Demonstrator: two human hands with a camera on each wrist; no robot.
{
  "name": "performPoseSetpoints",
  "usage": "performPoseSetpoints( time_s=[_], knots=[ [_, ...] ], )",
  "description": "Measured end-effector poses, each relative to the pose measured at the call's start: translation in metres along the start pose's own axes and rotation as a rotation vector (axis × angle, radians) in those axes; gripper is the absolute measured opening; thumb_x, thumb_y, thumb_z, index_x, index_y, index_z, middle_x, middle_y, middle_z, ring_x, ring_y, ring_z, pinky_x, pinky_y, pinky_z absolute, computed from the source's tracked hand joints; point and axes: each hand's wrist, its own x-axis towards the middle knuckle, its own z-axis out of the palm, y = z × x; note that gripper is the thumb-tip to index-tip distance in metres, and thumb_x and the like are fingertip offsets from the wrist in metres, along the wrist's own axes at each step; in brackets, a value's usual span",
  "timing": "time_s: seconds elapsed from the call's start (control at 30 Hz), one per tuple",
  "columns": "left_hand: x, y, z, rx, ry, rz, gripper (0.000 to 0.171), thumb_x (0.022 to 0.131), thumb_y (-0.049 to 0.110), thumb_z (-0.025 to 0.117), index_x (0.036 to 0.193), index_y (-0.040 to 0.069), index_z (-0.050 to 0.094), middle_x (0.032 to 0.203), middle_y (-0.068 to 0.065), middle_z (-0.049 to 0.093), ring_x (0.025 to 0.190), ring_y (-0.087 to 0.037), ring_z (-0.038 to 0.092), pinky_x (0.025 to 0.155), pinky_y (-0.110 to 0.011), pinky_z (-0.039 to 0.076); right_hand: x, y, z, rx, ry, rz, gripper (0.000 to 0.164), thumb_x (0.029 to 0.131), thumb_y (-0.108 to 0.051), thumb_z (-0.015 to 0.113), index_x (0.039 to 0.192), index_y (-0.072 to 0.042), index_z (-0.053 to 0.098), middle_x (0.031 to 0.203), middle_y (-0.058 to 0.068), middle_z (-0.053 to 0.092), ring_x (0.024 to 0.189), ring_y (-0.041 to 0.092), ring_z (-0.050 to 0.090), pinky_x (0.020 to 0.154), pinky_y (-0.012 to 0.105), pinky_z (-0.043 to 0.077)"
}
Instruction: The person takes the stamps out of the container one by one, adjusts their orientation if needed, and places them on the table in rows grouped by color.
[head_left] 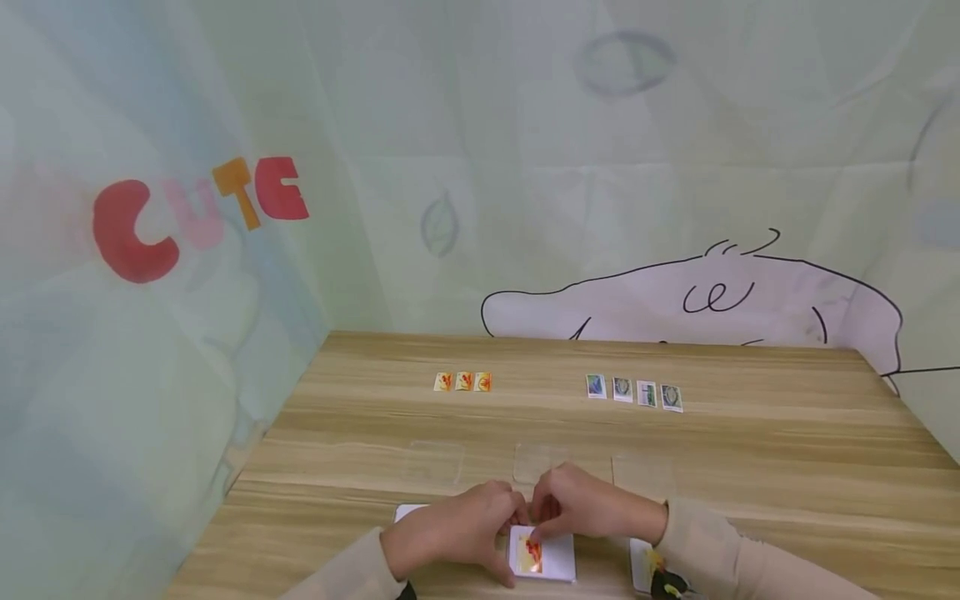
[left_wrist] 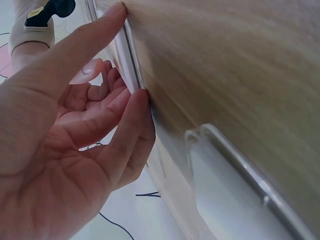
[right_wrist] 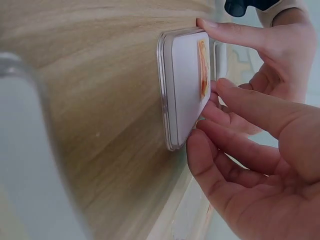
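A flat, clear-edged plastic case with a white face (head_left: 558, 560) lies on the table in front of the person. A small yellow-and-red picture sticker (head_left: 530, 557) sits on its left part in the head view. The left hand (head_left: 465, 525) holds the case by its edges, thumb at the near side and fingertips at the far side (left_wrist: 142, 95). Over the case's far edge, the right hand (head_left: 581, 504) has curled fingers, its thumb tip at the sticker (right_wrist: 202, 70) and its index fingertip at the case's edge.
Similar white cases lie left (head_left: 408, 510) and right (head_left: 641, 567), partly hidden by the arms. Clear plastic squares (head_left: 435, 462) lie in a row beyond the hands. Farther back are three yellow-orange pictures (head_left: 464, 382) and several bluish-grey ones (head_left: 622, 389). Printed cloth (head_left: 465, 167) hangs behind the table.
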Motion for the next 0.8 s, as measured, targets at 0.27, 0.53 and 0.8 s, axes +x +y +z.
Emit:
performPoseSetpoints(
  time_s=[0.27,0.53,0.8],
  knots=[
    [0.001,-0.001,0.0,-0.005,0.001,0.004,0.049,0.067,0.029,0.094,0.099,0.007,0.064,0.081,0.011,0.049,0.074,0.001,0.042,0.067,-0.013,0.039,0.001,0.0,0.002,0.0,0.015,-0.03,0.011,0.081,-0.009,0.082,0.082,-0.005,0.072,0.071,-0.013,0.059,0.065,-0.004,0.05,0.059,0.017,0.047],
    [0.002,-0.001,0.001,0.015,0.012,0.019,0.046,0.066,0.03,0.094,0.091,0.009,0.062,0.073,0.012,0.045,0.071,0.0,0.039,0.064,-0.014,0.037,0.002,0.001,0.007,0.049,0.025,-0.027,0.016,0.081,-0.014,0.083,0.08,-0.005,0.07,0.068,-0.015,0.058,0.061,-0.005,0.05,0.056,0.016,0.046],
    [0.002,0.001,-0.001,0.007,0.008,0.006,0.045,0.066,0.028,0.095,0.091,0.009,0.062,0.074,0.012,0.045,0.071,0.0,0.039,0.064,-0.015,0.036,0.001,0.001,0.011,0.052,0.059,-0.009,0.018,0.078,-0.015,0.086,0.078,-0.005,0.07,0.065,-0.015,0.056,0.06,-0.005,0.048,0.055,0.016,0.044]
  ],
)
